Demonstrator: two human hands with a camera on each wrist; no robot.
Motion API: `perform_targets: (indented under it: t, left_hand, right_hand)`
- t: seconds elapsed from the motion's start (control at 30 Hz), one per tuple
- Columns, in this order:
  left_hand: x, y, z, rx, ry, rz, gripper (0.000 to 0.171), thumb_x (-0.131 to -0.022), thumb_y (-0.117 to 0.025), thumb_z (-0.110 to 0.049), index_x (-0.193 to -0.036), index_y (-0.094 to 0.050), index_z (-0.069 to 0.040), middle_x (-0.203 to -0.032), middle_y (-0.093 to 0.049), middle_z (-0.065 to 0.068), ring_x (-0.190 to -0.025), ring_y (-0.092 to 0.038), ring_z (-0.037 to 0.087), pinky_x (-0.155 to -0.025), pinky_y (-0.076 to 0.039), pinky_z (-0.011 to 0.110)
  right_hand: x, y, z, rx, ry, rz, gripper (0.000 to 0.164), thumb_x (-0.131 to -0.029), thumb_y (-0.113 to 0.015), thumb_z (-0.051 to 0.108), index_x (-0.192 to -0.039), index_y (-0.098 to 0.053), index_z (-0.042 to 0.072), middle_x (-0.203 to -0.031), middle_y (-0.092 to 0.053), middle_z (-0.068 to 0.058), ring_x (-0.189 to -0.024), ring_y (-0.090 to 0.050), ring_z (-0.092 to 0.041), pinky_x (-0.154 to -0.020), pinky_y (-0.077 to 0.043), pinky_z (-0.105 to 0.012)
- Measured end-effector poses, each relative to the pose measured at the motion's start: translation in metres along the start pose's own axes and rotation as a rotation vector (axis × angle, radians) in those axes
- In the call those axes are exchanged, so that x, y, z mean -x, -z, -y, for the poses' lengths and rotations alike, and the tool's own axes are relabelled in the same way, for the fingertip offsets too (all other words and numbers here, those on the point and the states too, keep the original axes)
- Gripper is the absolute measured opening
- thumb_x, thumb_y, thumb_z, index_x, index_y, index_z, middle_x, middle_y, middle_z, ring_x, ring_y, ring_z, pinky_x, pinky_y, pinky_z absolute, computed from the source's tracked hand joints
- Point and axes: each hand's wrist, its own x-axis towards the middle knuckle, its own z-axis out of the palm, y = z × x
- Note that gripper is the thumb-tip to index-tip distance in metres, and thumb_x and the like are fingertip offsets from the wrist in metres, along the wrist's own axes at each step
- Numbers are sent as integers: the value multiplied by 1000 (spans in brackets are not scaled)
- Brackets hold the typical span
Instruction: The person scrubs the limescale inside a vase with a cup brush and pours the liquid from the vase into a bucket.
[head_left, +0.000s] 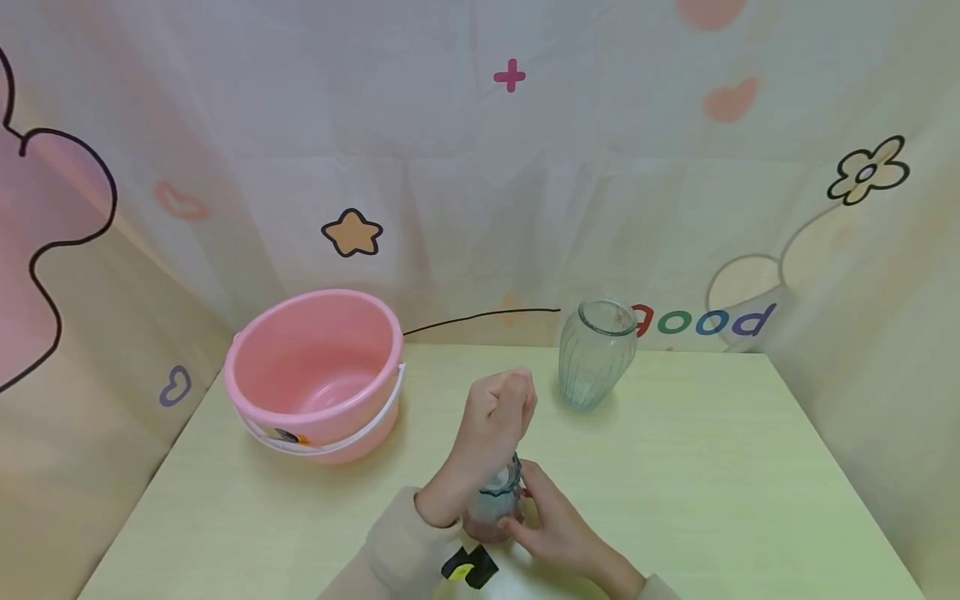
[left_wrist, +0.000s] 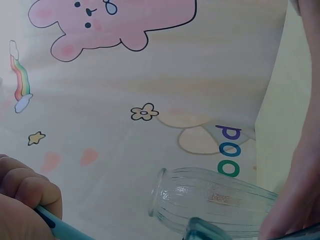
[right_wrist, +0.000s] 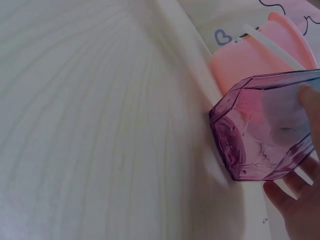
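Left hand: our left hand [head_left: 495,417] is raised over the mouth of the faceted vase, its grip clamped on a blue handle [left_wrist: 70,231], which slopes down towards the rim.
Right hand: our right hand [head_left: 558,521] has its grip clamped around the side of the vase, thumb in front.
Faceted vase: the faceted vase [head_left: 491,508], teal above and purple below, is between our 2 hands at the near side of the surface [head_left: 712,467]; a pale shape shows inside, too unclear to name.
Clear vase: a ribbed clear vase [head_left: 596,358] stands upright farther back, to the right.
Pink bucket: a pink bucket [head_left: 345,333] is at the left, well apart.
Step in hand: probably working the handled tool inside the faceted vase.
Next move: we judge it calls for a steady right grip while the left guides the handle along the vase's axis.
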Motion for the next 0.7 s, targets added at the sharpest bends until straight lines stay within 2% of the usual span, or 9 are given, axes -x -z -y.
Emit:
perform_targets:
  t: [0.17,0.47,0.57,0.7]
  left_hand:
    - [-2,3,-3,15,21,24,41,-94,-28,-10,-54,-31,-9,-44,-26,-4,-37,-23,16,-39,-18,25]
    - [3,2,-2,14,15,15,40,-94,-28,-9,-53,-31,-10,-44,-26,-4,-37,-24,14,-39,-18,24]
    - [5,1,14,25,0,4,39,-93,-29,-11,-54,-31,-10,-44,-26,-2,-37,-24,15,-39,-17,25]
    - [9,-1,35,29,22,-10,41,-95,-30,-16,-54,-32,-10,-43,-26,-1,-37,-24,15,-38,-16,26]
  right_hand:
    - [-1,1,1,-10,-22,16,63,-82,-65,27,-134,-29,26,-129,-40,5,-111,-44,-16,-82,-47,-40]
    - [-1,-2,0,23,48,-21,65,-79,-68,19,-134,-32,22,-128,-42,1,-110,-44,-15,-80,-47,-37]
    - [-1,-2,-1,19,58,-30,66,-79,-68,17,-134,-32,20,-128,-42,0,-110,-44,-16,-79,-47,-37]
    - [-1,-2,-1,8,74,-28,65,-80,-67,16,-134,-31,19,-129,-42,-2,-111,-44,-17,-79,-48,-38]
